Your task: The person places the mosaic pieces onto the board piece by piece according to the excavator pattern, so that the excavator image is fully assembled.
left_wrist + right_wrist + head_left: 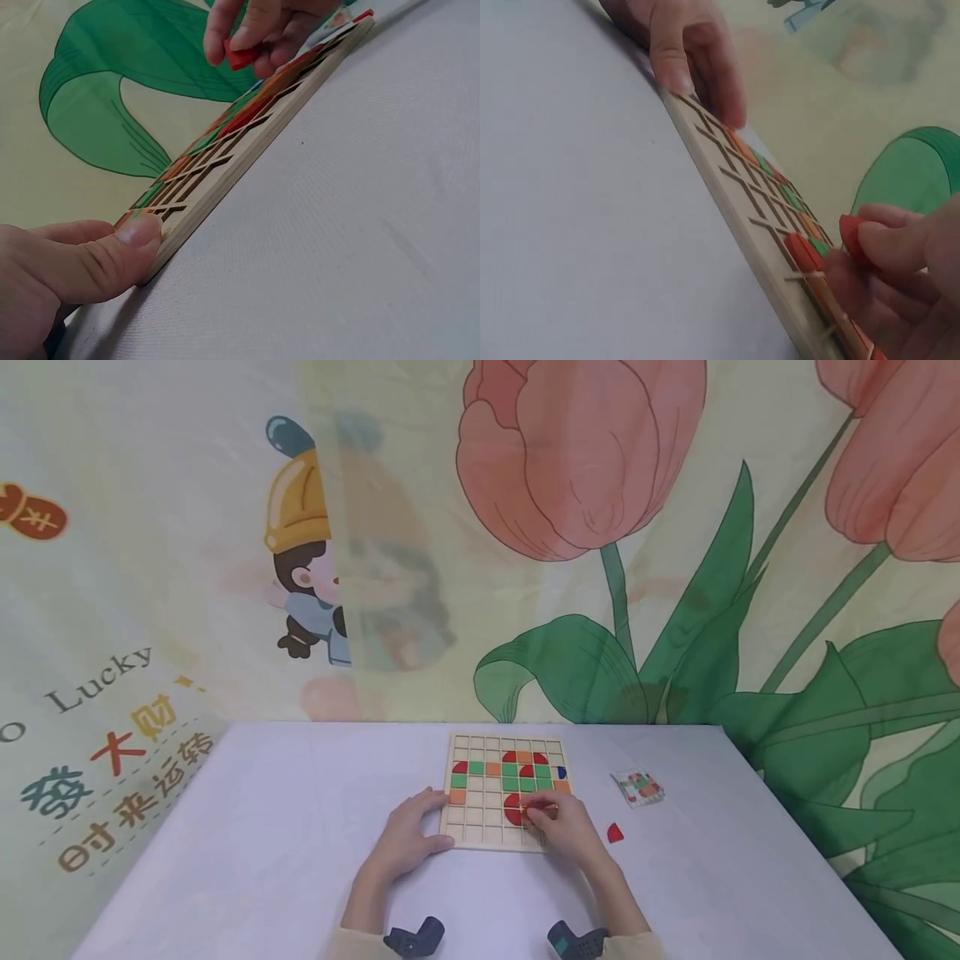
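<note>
A wooden grid board (483,835) lies on the white table with red, green, orange and blue pieces set in some squares. My left hand (408,833) holds the board at its left side, thumb on the rim by the near corner (139,229). Above the board's right part, my right hand (566,827) pinches a red piece (851,232) with a curved edge between thumb and fingers. Just left of those fingertips, red quarter-round pieces (512,810) sit in the grid. In the left wrist view the held red piece (241,56) is off the board surface.
One loose red quarter-round piece (615,833) lies on the table right of my right hand. Behind it is a small patterned card or packet (638,787). A printed curtain (405,693) with tulips hangs behind the table's far edge.
</note>
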Demonstrator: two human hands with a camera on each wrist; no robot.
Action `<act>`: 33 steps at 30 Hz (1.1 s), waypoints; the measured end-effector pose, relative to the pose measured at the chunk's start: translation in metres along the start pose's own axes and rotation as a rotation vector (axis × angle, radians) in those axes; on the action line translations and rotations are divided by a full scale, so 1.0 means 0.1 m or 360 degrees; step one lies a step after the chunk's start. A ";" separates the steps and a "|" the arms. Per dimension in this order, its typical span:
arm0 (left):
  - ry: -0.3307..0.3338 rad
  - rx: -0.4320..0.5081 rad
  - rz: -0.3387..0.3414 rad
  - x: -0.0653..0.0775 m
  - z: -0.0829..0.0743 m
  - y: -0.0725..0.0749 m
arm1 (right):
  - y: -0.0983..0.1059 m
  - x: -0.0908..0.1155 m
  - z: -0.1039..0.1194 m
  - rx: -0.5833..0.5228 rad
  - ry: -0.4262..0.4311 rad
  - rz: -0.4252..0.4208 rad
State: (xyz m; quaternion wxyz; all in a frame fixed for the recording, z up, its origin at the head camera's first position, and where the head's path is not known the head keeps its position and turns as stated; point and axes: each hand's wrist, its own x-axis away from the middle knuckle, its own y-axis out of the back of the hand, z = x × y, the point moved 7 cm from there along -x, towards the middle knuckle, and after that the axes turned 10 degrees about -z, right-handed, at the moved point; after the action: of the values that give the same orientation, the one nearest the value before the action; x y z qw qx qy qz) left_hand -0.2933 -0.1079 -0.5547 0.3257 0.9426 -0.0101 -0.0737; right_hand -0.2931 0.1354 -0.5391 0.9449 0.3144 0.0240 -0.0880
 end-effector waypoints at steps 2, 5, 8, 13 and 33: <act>-0.0002 -0.0008 -0.0002 0.00 0.00 -0.01 | -0.06 0.00 0.07 0.0022 -0.0006 -0.0016; -0.0010 -0.0018 -0.0015 -0.01 0.01 -0.01 | -0.19 -0.02 0.20 0.0025 0.0011 -0.0024; -0.0019 -0.0028 -0.0012 -0.01 0.01 -0.03 | -0.34 0.00 0.31 -0.0023 0.0041 -0.0003; -0.0052 -0.0004 0.0022 0.02 0.00 -0.11 | -0.52 0.10 0.38 -0.0069 0.0111 -0.0042; -0.0078 -0.0081 -0.0009 0.01 -0.03 -0.02 | -0.77 0.07 0.53 -0.0005 0.0167 -0.0243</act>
State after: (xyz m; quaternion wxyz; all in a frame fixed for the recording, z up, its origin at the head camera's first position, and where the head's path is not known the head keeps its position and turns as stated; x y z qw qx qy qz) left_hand -0.2920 -0.1050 -0.5538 0.3489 0.9319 -0.0133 -0.0979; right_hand -0.3004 0.0419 -0.5433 0.9334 0.3144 0.0973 -0.1431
